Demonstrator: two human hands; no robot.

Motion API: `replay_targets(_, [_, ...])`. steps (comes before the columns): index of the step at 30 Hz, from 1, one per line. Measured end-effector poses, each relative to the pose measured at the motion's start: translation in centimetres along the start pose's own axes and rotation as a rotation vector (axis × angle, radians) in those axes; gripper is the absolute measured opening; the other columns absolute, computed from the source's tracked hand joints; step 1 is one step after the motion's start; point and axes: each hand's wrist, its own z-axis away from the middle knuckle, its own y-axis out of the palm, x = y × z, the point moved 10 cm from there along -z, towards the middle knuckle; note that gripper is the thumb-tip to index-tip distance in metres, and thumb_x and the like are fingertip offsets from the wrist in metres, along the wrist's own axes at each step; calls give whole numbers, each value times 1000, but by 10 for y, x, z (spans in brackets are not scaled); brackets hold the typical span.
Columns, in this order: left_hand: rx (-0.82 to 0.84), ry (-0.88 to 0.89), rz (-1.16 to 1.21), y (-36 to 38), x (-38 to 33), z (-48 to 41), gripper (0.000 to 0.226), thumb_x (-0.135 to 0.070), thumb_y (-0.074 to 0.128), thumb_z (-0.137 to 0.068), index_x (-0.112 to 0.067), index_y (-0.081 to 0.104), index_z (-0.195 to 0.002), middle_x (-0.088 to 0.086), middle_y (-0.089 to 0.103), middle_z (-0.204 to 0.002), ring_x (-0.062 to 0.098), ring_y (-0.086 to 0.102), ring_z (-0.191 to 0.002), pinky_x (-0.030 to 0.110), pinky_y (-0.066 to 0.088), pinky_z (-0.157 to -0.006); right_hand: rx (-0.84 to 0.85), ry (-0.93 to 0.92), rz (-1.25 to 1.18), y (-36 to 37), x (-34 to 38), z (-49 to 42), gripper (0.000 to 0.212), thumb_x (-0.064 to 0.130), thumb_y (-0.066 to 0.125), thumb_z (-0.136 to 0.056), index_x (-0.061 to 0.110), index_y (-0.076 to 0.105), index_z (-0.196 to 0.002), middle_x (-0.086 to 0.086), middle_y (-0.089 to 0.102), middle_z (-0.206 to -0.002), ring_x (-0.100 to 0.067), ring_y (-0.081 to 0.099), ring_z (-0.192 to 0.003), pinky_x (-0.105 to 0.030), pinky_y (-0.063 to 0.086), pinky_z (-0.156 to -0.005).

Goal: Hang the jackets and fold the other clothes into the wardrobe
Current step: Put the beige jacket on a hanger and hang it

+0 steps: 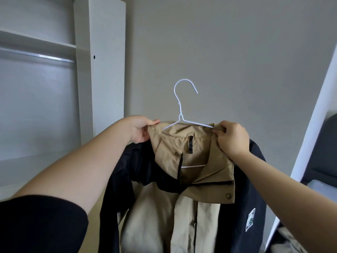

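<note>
Head view: the left hand (140, 129) and right hand (230, 138) each pinch a collar corner of the jacket (191, 161), held in the air right of the wardrobe (102, 52). It hangs lengthwise downward on a hanger (182, 106), hook up. Risk: a loose shoulder could slip off before reaching the rail (36, 56).

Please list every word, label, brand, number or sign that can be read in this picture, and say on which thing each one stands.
No text can be read.
Patch on the dark sleeve of the jacket: a white-edged badge with a green and white design, too blurred to read.
Black loop tag inside the collar: no lettering visible.
White hanger: no marking visible.
</note>
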Motion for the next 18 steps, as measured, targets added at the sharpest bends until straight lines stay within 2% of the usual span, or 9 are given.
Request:
replay_targets(2, [-130, 91, -35, -8, -6, -3, 10, -20, 67, -89, -10, 65, -87, 4, 70, -78, 16, 67, -72, 26, 56, -71, -22, -17, 2, -5, 4, 1, 22, 18, 63, -87, 15, 54, -66, -1, 53, -63, -29, 50, -67, -31, 29, -54])
replay_targets(3, [-262, 200, -203, -18, -17, -4, 12, -20, 70, -86, -9, 65, -85, 7, 69, -82, 22, 66, -77, 30, 55, -71, -34, -24, 11, -7, 7, 2, 22, 19, 63, -87, 15, 55, -67, -1, 53, -63, -27, 48, -66, -31, 28, -54])
replay_targets(5, [-550, 409, -799, -25, -43, 7, 22, -26, 73, -82, -10, 61, -73, 9, 63, -83, 28, 59, -79, 31, 47, -67, -57, -34, 31, -12, 10, 4, 21, 21, 63, -87, 13, 57, -69, 0, 52, -63, -24, 44, -64, -31, 26, -53])
replay_targets(6, [-646, 485, -1042, -20, -51, 15, 25, -31, 70, -82, -11, 60, -71, 9, 62, -83, 29, 56, -78, 29, 42, -65, -71, -43, 36, -15, 10, 5, 20, 21, 62, -87, 12, 58, -69, 0, 53, -62, -24, 44, -63, -31, 25, -52])
replay_targets(7, [-686, 550, -1171, -15, -54, 21, 28, -34, 67, -83, -11, 58, -70, 10, 63, -84, 30, 55, -78, 28, 39, -63, -84, -54, 40, -17, 10, 6, 20, 20, 62, -87, 11, 59, -70, -1, 54, -63, -23, 43, -63, -30, 24, -51])
replay_targets(9, [-706, 688, -1240, -6, -54, 25, 36, -39, 62, -88, -11, 54, -67, 10, 63, -79, 30, 54, -74, 29, 35, -59, -95, -60, 59, -21, 7, 7, 19, 20, 62, -88, 9, 62, -73, -2, 54, -63, -22, 42, -62, -29, 22, -50])
replay_targets(11, [-718, 769, -1185, -1, -53, 28, 43, -45, 59, -89, -9, 54, -67, 7, 60, -73, 29, 55, -72, 32, 36, -56, -96, -35, 76, -23, 2, 6, 18, 20, 61, -88, 10, 62, -73, 0, 52, -63, -22, 42, -62, -29, 23, -51])
replay_targets(14, [-668, 727, -1051, 0, -50, 25, 40, -52, 60, -86, -16, 60, -70, -2, 61, -72, 22, 55, -73, 30, 40, -59, -92, 4, 84, -24, -6, 4, 15, 19, 61, -88, 11, 63, -75, 0, 53, -64, -23, 43, -64, -31, 26, -54])
replay_targets(18, [-658, 675, -1140, 3, -44, 17, 18, -33, 61, -89, -19, 65, -79, 0, 65, -85, 25, 59, -84, 27, 39, -63, -112, 1, 78, -27, -7, 6, 12, 21, 62, -88, 14, 64, -78, -1, 55, -67, -21, 42, -66, -31, 26, -55])
